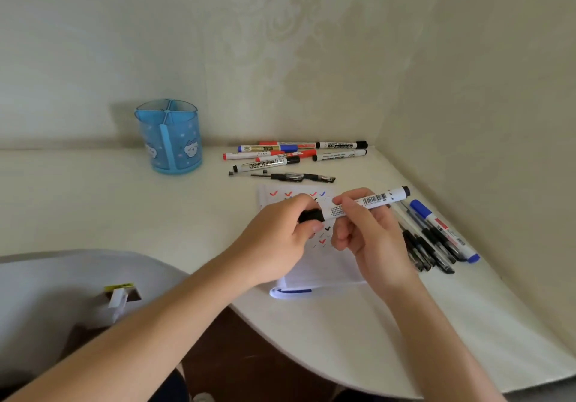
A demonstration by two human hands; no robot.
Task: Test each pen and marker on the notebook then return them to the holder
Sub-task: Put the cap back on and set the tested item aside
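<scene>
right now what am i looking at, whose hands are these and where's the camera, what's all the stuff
There is no machine here: these are a person's two bare hands, filmed by one camera worn on the head, looking down at a table. The right hand holds a marker by its barrel; the left hand grips its black cap. Under them lies a notebook with red, blue and black ticks. A blue holder stands back left, nothing sticking out. More markers lie behind the notebook, pens to its right.
</scene>
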